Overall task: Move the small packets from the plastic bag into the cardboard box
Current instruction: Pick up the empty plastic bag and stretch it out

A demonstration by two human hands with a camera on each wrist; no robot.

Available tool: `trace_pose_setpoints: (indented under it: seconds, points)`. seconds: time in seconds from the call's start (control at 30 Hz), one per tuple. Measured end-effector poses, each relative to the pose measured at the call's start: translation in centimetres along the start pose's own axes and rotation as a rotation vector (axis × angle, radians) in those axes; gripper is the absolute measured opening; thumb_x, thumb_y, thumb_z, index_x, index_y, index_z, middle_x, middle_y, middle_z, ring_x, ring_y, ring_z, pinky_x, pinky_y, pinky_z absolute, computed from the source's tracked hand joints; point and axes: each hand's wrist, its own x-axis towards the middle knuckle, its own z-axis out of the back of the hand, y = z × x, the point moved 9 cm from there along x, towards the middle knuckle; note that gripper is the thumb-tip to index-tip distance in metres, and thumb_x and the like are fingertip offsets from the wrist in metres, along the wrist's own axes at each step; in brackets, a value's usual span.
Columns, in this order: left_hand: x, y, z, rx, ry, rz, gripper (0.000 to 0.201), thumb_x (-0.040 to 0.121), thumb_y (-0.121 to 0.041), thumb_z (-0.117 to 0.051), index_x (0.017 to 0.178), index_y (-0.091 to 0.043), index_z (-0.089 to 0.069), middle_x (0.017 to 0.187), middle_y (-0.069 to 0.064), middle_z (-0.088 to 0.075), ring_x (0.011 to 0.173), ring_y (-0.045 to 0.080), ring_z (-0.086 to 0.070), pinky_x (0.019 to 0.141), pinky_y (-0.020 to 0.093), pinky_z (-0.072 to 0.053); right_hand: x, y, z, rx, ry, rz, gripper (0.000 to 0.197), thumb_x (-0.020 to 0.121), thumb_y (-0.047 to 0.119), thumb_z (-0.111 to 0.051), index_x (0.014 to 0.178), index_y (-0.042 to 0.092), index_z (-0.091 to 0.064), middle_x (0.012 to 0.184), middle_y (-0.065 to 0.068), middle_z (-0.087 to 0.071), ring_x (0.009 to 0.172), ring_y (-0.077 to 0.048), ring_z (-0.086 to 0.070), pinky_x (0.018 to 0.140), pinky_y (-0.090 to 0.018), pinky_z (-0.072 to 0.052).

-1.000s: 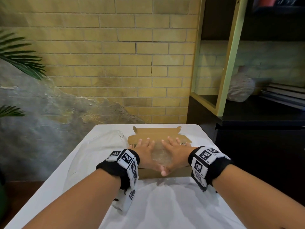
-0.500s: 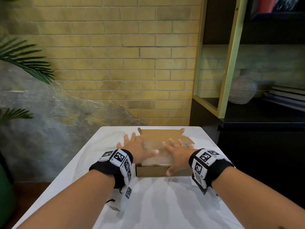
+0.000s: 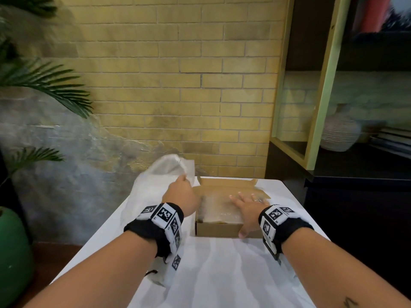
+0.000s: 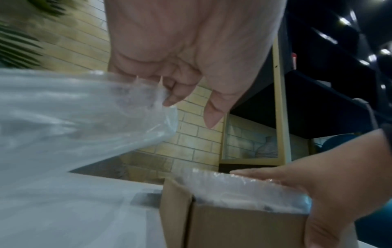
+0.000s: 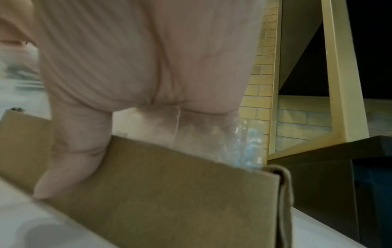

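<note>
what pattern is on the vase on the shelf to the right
The vase is pale with fine horizontal ribbed stripes; the head view shows it best.

- the left hand [image 3: 181, 195] pinches an edge of the clear, crumpled plastic bag [image 3: 155, 181], lifting it above the white tabletop [image 3: 222, 274].
- the right hand [image 3: 249, 208] lies flat on clear packets [image 3: 219, 208] inside the open brown cardboard box [image 3: 216, 229], thumb on its front wall.
- green palm fronds [image 3: 49, 85] at left.
</note>
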Motion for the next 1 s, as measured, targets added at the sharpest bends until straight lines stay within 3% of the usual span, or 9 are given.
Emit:
trace_pose_setpoints:
  seconds: [0.07, 0.2, 0.37, 0.53, 0.67, 0.77, 0.83, 0.9, 1.0]
  points:
    - [-0.3, -1.9, 0.9, 0.037, -0.055, -0.111, 0.049, 0.085, -0.029, -0.058, 0.124, -0.001, -0.045, 0.141, 0.004, -0.037, 0.119, 0.027, -0.045, 0.096, 0.042, -0.043, 0.1, -0.6, 0.0, -0.003, -0.004, -0.016, 0.116, 0.071, 0.036, -0.078, 0.148, 0.035, 0.008, 0.159, 0.003, 0.01, 0.145, -0.035, 0.003, 0.115, -0.059, -0.004]
    - [-1.1, -4.4, 1.0, 0.09, -0.055, -0.256, 0.06, 0.087, -0.028, -0.054, 0.138, -0.003, -0.035, 0.157, -0.008, -0.006, 0.141, 0.021, -0.02, 0.109, 0.044, -0.032, -0.4, -2.5, 0.1, -0.008, 0.016, -0.045, 0.115, 0.072, 0.034, -0.077, 0.148, 0.034, 0.009, 0.159, 0.003, 0.011, 0.146, -0.035, 0.002, 0.115, -0.058, -0.007]
    - [-1.5, -5.2, 0.5, 0.117, -0.027, -0.286, 0.056, 0.088, -0.027, -0.053, 0.135, -0.002, -0.038, 0.158, -0.006, -0.004, 0.142, 0.021, -0.016, 0.111, 0.043, -0.029, -1.0, -5.4, 0.0, 0.01, 0.036, -0.08, 0.113, 0.073, 0.03, -0.077, 0.148, 0.034, 0.008, 0.159, 0.003, 0.01, 0.146, -0.033, 0.001, 0.116, -0.057, -0.01]
    - [-1.3, -5.8, 0.3, 0.172, -0.026, -0.341, 0.055, 0.087, -0.026, -0.053, 0.135, -0.003, -0.038, 0.155, -0.006, -0.013, 0.143, 0.019, -0.013, 0.11, 0.045, -0.029, -0.5, -7.3, 0.0, 0.016, 0.039, -0.094, 0.114, 0.073, 0.031, -0.077, 0.148, 0.035, 0.008, 0.159, 0.004, 0.01, 0.146, -0.034, 0.001, 0.114, -0.057, -0.012]
    - [-1.7, -6.5, 0.5, 0.17, -0.012, -0.384, 0.056, 0.089, -0.026, -0.052, 0.138, -0.004, -0.035, 0.155, -0.008, -0.011, 0.146, 0.02, -0.004, 0.113, 0.047, -0.023, -0.2, -7.8, 0.2, 0.053, 0.044, -0.08, 0.112, 0.072, 0.038, -0.076, 0.149, 0.034, 0.005, 0.159, 0.004, 0.009, 0.146, -0.033, 0.001, 0.116, -0.055, -0.01]
    - [-2.3, -7.0, 0.2, 0.215, 0.042, -0.41, 0.059, 0.09, -0.02, -0.048, 0.144, -0.006, -0.026, 0.155, -0.011, -0.003, 0.146, 0.018, 0.007, 0.117, 0.049, -0.009, -1.0, -6.8, 3.0, 0.302, -0.11, 0.004, 0.091, 0.078, 0.051, -0.066, 0.149, 0.027, -0.015, 0.158, 0.0, -0.014, 0.144, -0.03, -0.016, 0.116, -0.048, -0.019]
    - [-2.9, -7.6, -0.7, 0.327, 0.081, -0.476, 0.058, 0.087, -0.012, -0.044, 0.143, -0.007, -0.027, 0.155, -0.014, 0.002, 0.145, 0.019, 0.015, 0.117, 0.053, 0.0, -2.5, -6.4, 7.5, 0.667, -0.388, 0.082, 0.062, 0.087, 0.049, -0.054, 0.14, 0.019, -0.039, 0.142, -0.002, -0.043, 0.132, -0.024, -0.04, 0.107, -0.042, -0.034]
    - [-4.1, -8.5, -1.9, 0.479, 0.112, -0.571, 0.062, 0.083, -0.005, -0.04, 0.144, -0.007, -0.026, 0.154, -0.014, 0.006, 0.144, 0.021, 0.02, 0.114, 0.056, 0.004, -4.1, -6.7, 11.0, 0.961, -0.584, 0.089, 0.048, 0.093, 0.047, -0.043, 0.127, 0.015, -0.049, 0.118, -0.002, -0.056, 0.111, -0.021, -0.054, 0.093, -0.035, -0.043]
    - [-6.8, -9.2, -4.9, 0.677, 0.184, -0.739, 0.065, 0.083, -0.004, -0.04, 0.146, -0.007, -0.024, 0.155, -0.011, 0.008, 0.143, 0.026, 0.021, 0.113, 0.059, 0.001, -4.6, -5.4, 12.0, 1.134, -0.523, 0.078, 0.042, 0.093, 0.051, -0.041, 0.116, 0.017, -0.051, 0.098, -0.003, -0.053, 0.078, -0.014, -0.05, 0.071, -0.028, -0.044]
